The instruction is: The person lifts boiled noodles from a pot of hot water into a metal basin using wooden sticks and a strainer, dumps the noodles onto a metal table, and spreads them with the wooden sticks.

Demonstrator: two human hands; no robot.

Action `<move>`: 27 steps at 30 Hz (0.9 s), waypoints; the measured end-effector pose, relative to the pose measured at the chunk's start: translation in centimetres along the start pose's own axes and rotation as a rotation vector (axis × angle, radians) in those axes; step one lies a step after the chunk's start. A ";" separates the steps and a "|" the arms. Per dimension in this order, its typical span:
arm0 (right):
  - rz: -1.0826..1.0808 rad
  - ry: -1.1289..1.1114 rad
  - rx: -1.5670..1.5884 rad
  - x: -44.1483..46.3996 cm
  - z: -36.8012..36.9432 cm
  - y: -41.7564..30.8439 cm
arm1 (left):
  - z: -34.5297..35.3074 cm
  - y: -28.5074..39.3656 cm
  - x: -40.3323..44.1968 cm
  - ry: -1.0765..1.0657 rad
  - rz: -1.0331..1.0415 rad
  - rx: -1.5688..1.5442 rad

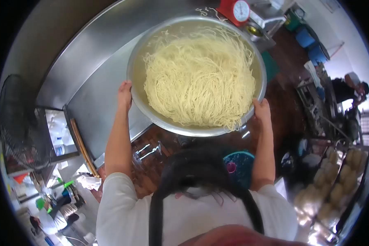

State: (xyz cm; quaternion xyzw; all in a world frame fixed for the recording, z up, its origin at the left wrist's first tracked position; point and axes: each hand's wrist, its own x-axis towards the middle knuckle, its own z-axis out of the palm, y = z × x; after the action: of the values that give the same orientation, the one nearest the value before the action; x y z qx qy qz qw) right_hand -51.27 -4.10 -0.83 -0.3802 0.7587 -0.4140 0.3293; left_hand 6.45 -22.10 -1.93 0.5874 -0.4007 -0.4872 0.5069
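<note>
A wide metal bowl (134, 88) is held in front of me, heaped with thin pale-yellow noodles (199, 78). Its left rim is gripped by my left hand (125, 95), fingers closed on the edge. On the lower right rim my right hand (262, 109) is closed in the same way. Some noodle strands hang over the rim near my right hand. The bowl covers part of the steel table (106, 90). A few loose strands (209, 12) lie on the metal surface beyond it.
A red scale (229, 11) stands behind the bowl, beside a small metal bowl (254, 29). Below is a teal tub (242, 166). Wooden rods (83, 145) lie at the table's left edge. Trays of dough-like portions (336, 180) are at right. Other people are farther off on both sides.
</note>
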 end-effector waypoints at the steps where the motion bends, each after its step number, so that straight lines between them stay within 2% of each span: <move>1: -0.064 0.038 0.033 3.2 -2.2 -0.6 | 3.6 1.2 0.3 0.019 -0.007 0.012; 3: -0.028 -0.031 0.128 4.3 -6.3 -0.9 | 7.8 2.8 -3.9 0.060 -0.036 0.047; 5: -0.028 -0.045 0.180 -2.2 -15.0 4.8 | 11.1 0.4 -15.5 0.136 -0.009 0.037; 6: -0.065 -0.024 0.223 -4.6 -1.6 4.1 | 0.3 -2.3 -10.8 0.184 -0.012 -0.008; 7: -0.105 0.019 0.170 -5.2 -1.4 4.5 | 0.6 -2.7 -11.5 0.229 -0.004 -0.038; 9: -0.300 0.127 -0.012 -5.2 -1.2 7.9 | -0.6 -4.4 -11.8 0.219 0.091 0.106; 11: -0.191 0.136 0.053 -6.4 -1.2 8.0 | 0.8 -2.5 -13.9 0.226 0.080 0.110; 14: -0.114 0.161 0.119 -7.1 -0.9 8.5 | -0.8 -3.7 -13.6 0.066 0.063 0.086; 16: -0.054 0.149 0.161 -7.1 -1.3 8.0 | 0.4 -2.4 -14.4 0.128 0.018 0.004; 19: 0.008 0.189 -0.017 -7.6 -4.0 0.5 | 2.5 0.7 -15.0 0.121 -0.106 -0.156; 20: -0.024 0.189 0.029 -7.8 -5.1 -0.7 | 2.4 1.2 -15.2 0.099 -0.142 -0.209; 21: -0.052 0.285 0.139 -8.0 -4.8 -4.1 | 2.1 1.4 -14.1 0.062 -0.153 -0.289; 23: -0.182 0.334 -0.182 -8.2 -5.3 -12.9 | 1.2 0.7 -10.8 -0.026 -0.186 -0.409; 25: -0.390 0.334 -0.154 -7.3 -4.4 -21.4 | 0.6 0.3 -8.8 -0.054 -0.307 -0.516; 26: -0.420 0.290 -0.237 -6.9 -3.6 -26.4 | 0.5 -0.1 -7.9 -0.072 -0.368 -0.560; 27: -0.527 0.392 -0.277 -7.5 -0.6 -32.5 | 0.5 -0.9 -6.8 -0.103 -0.477 -0.604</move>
State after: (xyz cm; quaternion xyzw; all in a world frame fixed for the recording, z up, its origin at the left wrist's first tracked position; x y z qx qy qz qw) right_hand -38.12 -9.49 29.38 -0.5173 0.7322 -0.4431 0.0047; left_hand 4.58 -15.49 -1.71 0.4631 -0.1162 -0.7164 0.5086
